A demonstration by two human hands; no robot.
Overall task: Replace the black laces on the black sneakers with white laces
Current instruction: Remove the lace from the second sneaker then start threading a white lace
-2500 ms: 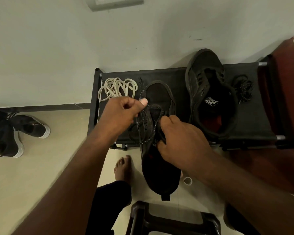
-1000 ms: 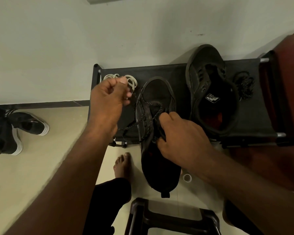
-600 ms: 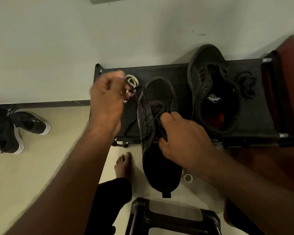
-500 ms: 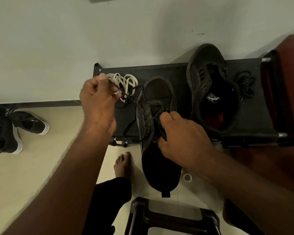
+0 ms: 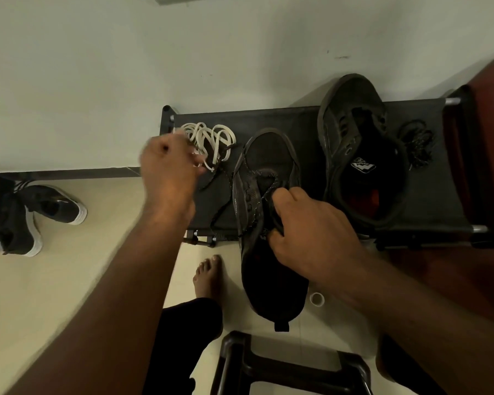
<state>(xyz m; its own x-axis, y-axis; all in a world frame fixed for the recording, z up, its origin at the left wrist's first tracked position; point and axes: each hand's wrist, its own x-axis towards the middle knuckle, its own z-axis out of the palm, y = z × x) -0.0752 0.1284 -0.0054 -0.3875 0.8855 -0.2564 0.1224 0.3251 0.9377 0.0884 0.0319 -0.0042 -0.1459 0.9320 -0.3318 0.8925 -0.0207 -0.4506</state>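
We judge the unlacing nearly done: the far sneaker (image 5: 362,155) on the shoe rack (image 5: 297,118) is bare, its removed lace (image 5: 417,143) bundled beside it. Our right hand (image 5: 311,235) grips the near sneaker (image 5: 268,158) at the tongue. Our left hand (image 5: 169,169), fingers curled, pinches its black lace (image 5: 264,192), partly drawn out. The white laces (image 5: 208,138) lie unused alongside.

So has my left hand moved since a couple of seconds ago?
Yes. The left hand has pulled leftward away from the sneaker, now beside the white laces at the shoe rack's left end, drawing the black lace out.
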